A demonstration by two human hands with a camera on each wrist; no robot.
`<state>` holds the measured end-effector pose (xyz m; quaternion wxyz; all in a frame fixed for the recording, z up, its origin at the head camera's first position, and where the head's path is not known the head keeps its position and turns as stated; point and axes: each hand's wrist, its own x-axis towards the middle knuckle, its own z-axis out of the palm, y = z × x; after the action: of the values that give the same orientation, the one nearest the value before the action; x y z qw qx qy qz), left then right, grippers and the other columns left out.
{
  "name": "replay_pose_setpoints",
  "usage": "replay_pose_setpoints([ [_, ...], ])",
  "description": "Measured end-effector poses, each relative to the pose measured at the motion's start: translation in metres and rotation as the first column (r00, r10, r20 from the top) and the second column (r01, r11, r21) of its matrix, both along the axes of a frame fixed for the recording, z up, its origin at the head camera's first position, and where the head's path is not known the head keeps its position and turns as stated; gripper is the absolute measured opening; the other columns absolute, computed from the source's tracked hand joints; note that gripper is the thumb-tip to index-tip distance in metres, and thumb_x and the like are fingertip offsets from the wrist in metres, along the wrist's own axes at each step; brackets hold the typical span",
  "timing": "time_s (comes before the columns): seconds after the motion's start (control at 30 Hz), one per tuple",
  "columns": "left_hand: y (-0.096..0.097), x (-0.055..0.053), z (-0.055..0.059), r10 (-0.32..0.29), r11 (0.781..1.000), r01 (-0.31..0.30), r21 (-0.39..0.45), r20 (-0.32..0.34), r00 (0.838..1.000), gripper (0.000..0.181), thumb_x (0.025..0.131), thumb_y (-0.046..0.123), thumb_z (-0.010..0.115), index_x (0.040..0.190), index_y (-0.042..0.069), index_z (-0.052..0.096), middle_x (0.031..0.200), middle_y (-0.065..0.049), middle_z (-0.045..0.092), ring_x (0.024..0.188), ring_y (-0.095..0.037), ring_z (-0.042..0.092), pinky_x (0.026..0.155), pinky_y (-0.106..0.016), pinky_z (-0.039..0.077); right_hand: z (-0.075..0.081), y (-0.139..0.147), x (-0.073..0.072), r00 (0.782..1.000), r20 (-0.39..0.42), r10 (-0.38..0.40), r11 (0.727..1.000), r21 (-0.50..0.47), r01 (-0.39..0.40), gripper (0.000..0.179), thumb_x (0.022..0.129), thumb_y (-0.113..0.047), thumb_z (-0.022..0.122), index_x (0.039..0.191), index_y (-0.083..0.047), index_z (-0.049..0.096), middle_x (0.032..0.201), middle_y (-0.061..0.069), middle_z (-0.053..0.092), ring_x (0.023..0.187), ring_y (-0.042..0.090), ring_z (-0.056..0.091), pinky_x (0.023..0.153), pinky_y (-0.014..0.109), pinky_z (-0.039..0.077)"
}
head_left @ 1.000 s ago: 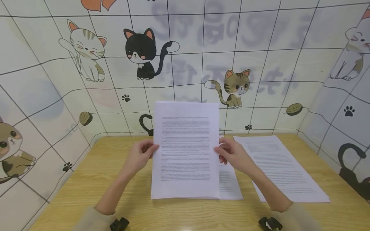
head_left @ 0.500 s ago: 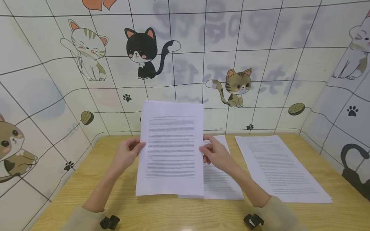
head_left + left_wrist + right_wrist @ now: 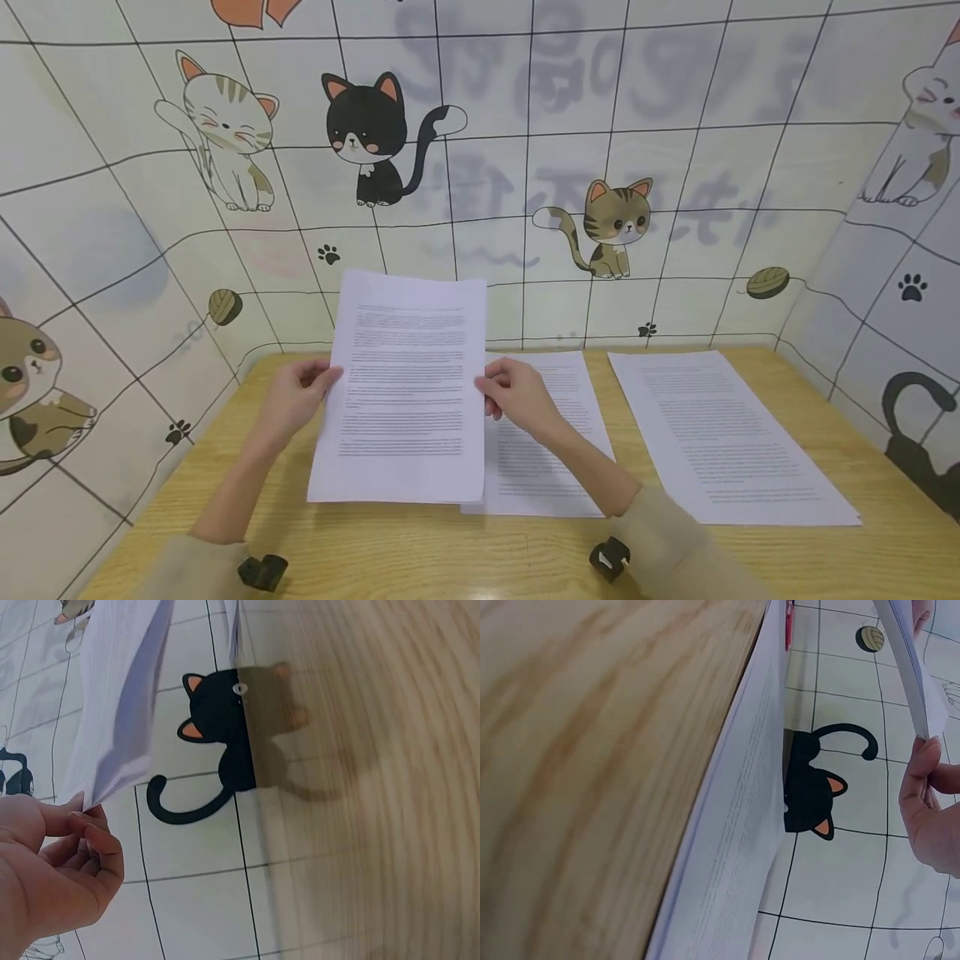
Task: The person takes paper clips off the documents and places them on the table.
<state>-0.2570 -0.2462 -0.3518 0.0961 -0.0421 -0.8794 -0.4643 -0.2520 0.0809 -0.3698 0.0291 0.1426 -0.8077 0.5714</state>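
Printed paper (image 3: 405,392), seemingly more than one sheet, is held up facing me, tilted a little, above the left part of the table. My left hand (image 3: 296,396) pinches its left edge between thumb and fingers; the left wrist view shows the same hand (image 3: 67,862) at the paper's edge. On the opposite edge my right hand (image 3: 521,396) pinches it too, and layered edges of the paper (image 3: 911,667) show in the right wrist view. Behind the right hand, a second printed stack (image 3: 547,458) lies on the table, partly covered by the held paper.
Further right on the wooden table (image 3: 525,558) lies another stack of printed sheets (image 3: 735,442). A wall covering (image 3: 480,108) with cartoon cats encloses the back and both sides. In the right wrist view a thin red object (image 3: 788,626) shows beyond the paper stack.
Both hands have carried the held paper leftward, tilting it slightly, so more of the middle stack on the table shows. The stack at the right has stayed in place.
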Motion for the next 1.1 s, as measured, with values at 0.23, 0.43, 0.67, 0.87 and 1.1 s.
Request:
replay_pose_setpoints([
  [0.23, -0.023, -0.004, -0.003, 0.035, 0.998, -0.035, -0.054, 0.002, 0.999, 0.032, 0.103, 0.017, 0.060, 0.120, -0.009, 0.065, 0.105, -0.019, 0.065, 0.088, -0.023, 0.055, 0.067, -0.021, 0.046, -0.005, -0.028, -0.007, 0.998, 0.067, 0.018, 0.999, -0.047, -0.015, 0.010, 0.095, -0.004, 0.066, 0.097, 0.004, 0.059, 0.060, 0.004, 0.062, 0.050, 0.011, 0.058, 0.055, 0.025, 0.054],
  [0.43, -0.039, -0.005, -0.004, 0.080, 0.990, -0.078, -0.115, 0.012, 0.997, 0.031, 0.103, 0.017, 0.060, 0.119, -0.008, 0.065, 0.108, -0.019, 0.065, 0.091, -0.025, 0.055, 0.070, -0.024, 0.045, -0.005, -0.050, -0.010, 0.993, 0.110, 0.044, 0.997, -0.063, -0.037, 0.010, 0.095, -0.003, 0.065, 0.097, 0.007, 0.061, 0.064, 0.007, 0.066, 0.052, 0.013, 0.062, 0.059, 0.031, 0.059],
  [0.67, -0.058, -0.005, -0.011, 0.104, 0.980, -0.099, -0.172, 0.022, 0.994, 0.033, 0.102, 0.020, 0.060, 0.119, -0.008, 0.064, 0.112, -0.024, 0.065, 0.098, -0.032, 0.057, 0.076, -0.033, 0.044, -0.009, -0.071, -0.013, 0.981, 0.176, 0.085, 0.996, -0.055, -0.077, 0.010, 0.094, -0.001, 0.065, 0.097, 0.008, 0.061, 0.068, 0.011, 0.068, 0.054, 0.014, 0.065, 0.065, 0.036, 0.061],
  [0.87, -0.072, -0.008, -0.020, 0.121, 0.971, -0.111, -0.213, 0.037, 0.992, 0.035, 0.101, 0.020, 0.062, 0.118, -0.010, 0.064, 0.111, -0.025, 0.066, 0.097, -0.032, 0.058, 0.076, -0.034, 0.044, -0.016, -0.084, -0.017, 0.968, 0.218, 0.123, 0.991, -0.078, -0.108, 0.008, 0.094, 0.004, 0.064, 0.097, 0.010, 0.060, 0.069, 0.012, 0.068, 0.054, 0.012, 0.064, 0.064, 0.033, 0.060],
  [1.1, -0.080, -0.009, -0.021, 0.087, 0.966, -0.067, -0.250, 0.073, 0.993, 0.035, 0.100, 0.017, 0.063, 0.113, -0.014, 0.064, 0.101, -0.024, 0.067, 0.089, -0.031, 0.059, 0.071, -0.033, 0.044, -0.022, -0.096, -0.016, 0.952, 0.277, 0.132, 0.991, -0.071, -0.117, 0.004, 0.093, 0.009, 0.062, 0.095, 0.010, 0.058, 0.068, 0.015, 0.067, 0.055, 0.015, 0.067, 0.063, 0.032, 0.060],
])
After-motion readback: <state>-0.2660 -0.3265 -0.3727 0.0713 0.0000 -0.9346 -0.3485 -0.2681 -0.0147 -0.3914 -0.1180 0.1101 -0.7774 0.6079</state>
